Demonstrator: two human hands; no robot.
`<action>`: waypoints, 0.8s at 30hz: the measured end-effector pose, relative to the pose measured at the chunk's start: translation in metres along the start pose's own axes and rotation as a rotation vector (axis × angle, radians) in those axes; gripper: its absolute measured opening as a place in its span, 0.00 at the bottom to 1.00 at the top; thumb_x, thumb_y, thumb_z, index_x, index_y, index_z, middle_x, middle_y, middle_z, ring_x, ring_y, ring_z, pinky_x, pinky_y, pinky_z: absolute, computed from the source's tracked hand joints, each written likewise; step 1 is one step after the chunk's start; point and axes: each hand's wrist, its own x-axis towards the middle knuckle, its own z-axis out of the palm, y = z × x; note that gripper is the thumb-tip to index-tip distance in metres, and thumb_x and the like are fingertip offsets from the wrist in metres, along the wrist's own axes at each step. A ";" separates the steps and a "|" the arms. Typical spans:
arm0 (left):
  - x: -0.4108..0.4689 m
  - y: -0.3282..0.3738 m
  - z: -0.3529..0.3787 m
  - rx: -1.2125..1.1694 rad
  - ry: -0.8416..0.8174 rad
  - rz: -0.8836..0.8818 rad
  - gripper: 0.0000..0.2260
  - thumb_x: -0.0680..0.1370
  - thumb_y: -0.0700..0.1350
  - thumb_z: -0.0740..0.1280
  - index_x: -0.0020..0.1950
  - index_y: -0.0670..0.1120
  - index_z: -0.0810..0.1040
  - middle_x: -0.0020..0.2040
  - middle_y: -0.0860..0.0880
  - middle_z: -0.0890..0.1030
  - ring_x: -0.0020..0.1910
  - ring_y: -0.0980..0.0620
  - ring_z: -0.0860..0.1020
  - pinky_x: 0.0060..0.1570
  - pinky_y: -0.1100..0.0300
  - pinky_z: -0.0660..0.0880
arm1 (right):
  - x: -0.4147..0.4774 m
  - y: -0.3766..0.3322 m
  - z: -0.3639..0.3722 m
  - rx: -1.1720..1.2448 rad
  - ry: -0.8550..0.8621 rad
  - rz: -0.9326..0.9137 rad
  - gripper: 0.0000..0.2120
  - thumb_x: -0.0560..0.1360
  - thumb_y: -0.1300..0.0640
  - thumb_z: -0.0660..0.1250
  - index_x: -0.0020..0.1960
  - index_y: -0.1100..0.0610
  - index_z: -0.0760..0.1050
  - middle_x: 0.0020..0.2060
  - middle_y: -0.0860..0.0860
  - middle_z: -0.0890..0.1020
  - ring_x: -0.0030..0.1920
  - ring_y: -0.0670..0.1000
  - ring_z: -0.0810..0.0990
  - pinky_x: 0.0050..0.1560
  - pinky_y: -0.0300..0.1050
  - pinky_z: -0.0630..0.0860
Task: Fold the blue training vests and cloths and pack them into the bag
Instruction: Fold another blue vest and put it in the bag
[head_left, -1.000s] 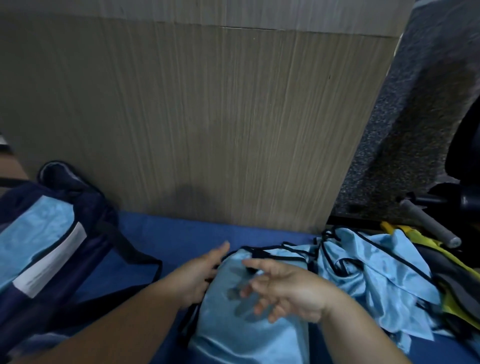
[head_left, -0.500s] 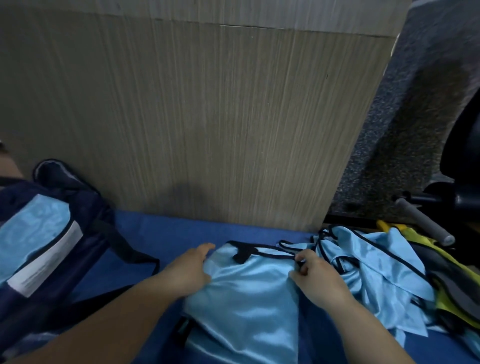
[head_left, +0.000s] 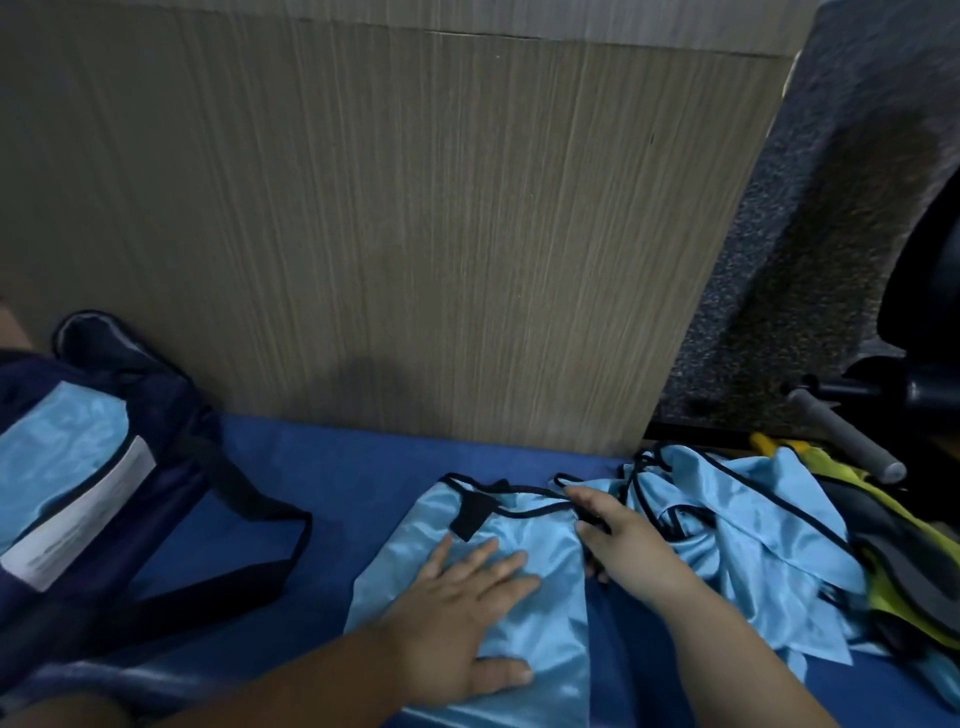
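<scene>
Now: left hand flat on folded vest, fingers spread straight, mid blue surface's front edge. Right hand at vest's right side, index straight, others perhaps tucked under; grip unclear. Bag at left edge; white label's writing unreadable.

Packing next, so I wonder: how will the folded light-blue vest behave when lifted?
Probably floppy: the folded vest lies flat and creased under the left hand. Its glossy sheen suggests slippery fabric, so the fold may slide open. It looks thin, so likely light.
</scene>
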 end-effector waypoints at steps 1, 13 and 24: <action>-0.001 0.000 -0.002 -0.003 -0.022 0.004 0.36 0.76 0.71 0.53 0.78 0.62 0.41 0.79 0.61 0.39 0.75 0.59 0.31 0.72 0.43 0.29 | 0.000 0.000 0.000 -0.002 -0.009 -0.012 0.11 0.81 0.59 0.62 0.58 0.45 0.75 0.50 0.46 0.82 0.31 0.45 0.79 0.31 0.37 0.73; 0.002 -0.005 -0.011 -0.063 -0.077 -0.020 0.43 0.70 0.74 0.61 0.75 0.68 0.37 0.76 0.65 0.34 0.73 0.56 0.26 0.69 0.40 0.26 | 0.005 0.000 0.000 0.044 0.272 0.045 0.23 0.79 0.46 0.63 0.35 0.62 0.70 0.28 0.54 0.75 0.30 0.50 0.76 0.36 0.44 0.70; 0.007 -0.002 -0.012 -0.075 -0.141 -0.183 0.48 0.65 0.78 0.61 0.74 0.68 0.34 0.76 0.64 0.34 0.77 0.41 0.35 0.67 0.32 0.27 | 0.004 -0.001 0.000 -0.012 0.322 -0.097 0.07 0.73 0.54 0.73 0.43 0.49 0.74 0.44 0.47 0.80 0.45 0.46 0.79 0.45 0.41 0.71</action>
